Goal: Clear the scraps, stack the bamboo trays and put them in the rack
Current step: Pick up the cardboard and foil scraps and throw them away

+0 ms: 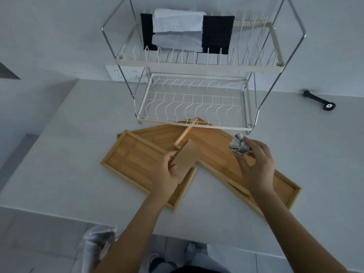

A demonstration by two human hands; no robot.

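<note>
Three bamboo trays lie fanned out on the white counter in front of the rack: a left tray (130,158), a middle tray (157,134) partly under the others, and a long right tray (216,154) angled toward the right. My left hand (165,174) grips a brown cardboard scrap (187,156) above the left tray. Over the right tray, my right hand (256,166) pinches a crumpled foil ball (239,144) at its fingertips. The two-tier wire dish rack (193,103) stands just behind the trays; its lower shelf holds nothing.
Black and white cloths (185,32) hang on the rack's upper tier. A wall socket (126,73) sits behind the rack at the left. A black handle-like tool (319,100) lies at the far right. The counter's front edge runs near my body, with a white bag (98,245) below it.
</note>
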